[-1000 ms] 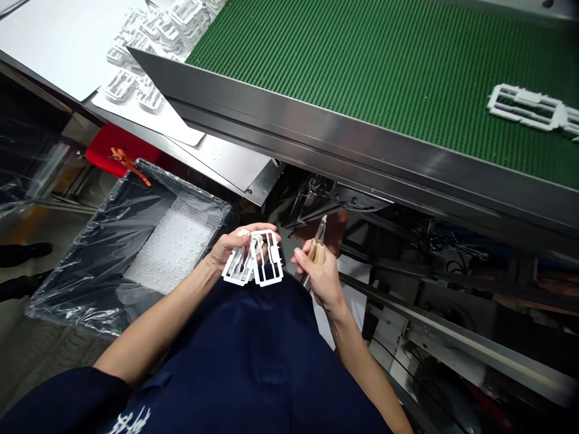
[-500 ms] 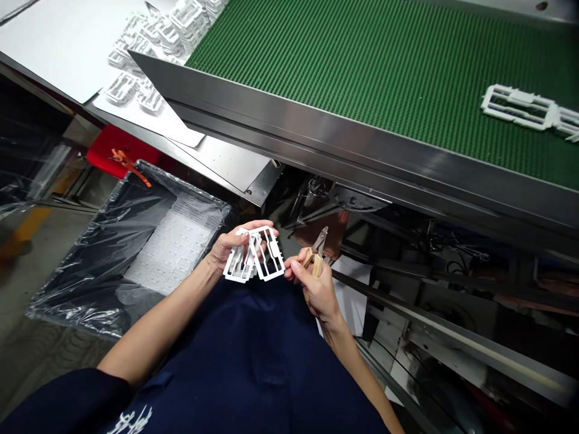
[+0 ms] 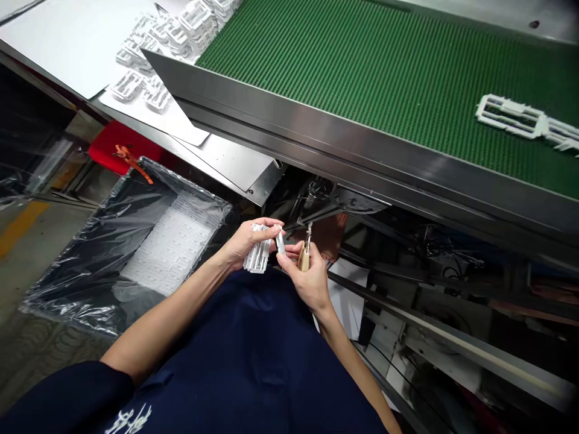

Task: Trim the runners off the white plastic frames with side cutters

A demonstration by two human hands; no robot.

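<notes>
My left hand (image 3: 242, 242) is closed around a small stack of white plastic frames (image 3: 257, 258), in front of my body. One more white frame (image 3: 280, 241), turned nearly edge-on, is between my two hands; left fingertips touch its top and my right thumb its lower end. My right hand (image 3: 313, 284) is wrapped around wooden-coloured nippers (image 3: 304, 258), their metal jaws pointing up and away from me. Whether the jaws are parted is too small to tell.
A green conveyor belt (image 3: 362, 72) with a metal side rail (image 3: 289, 111) runs across ahead, carrying joined white frames (image 3: 511, 116) at right. Stacks of white frames (image 3: 199, 27) stand on the left table. Below is a plastic-lined bin (image 3: 90, 265) holding flat white pieces, near a red stool (image 3: 106, 144).
The frame that faced me beside the stack has turned edge-on, and my right fingers have come to it. The nippers have rotated in my right hand. The view has shifted slightly.
</notes>
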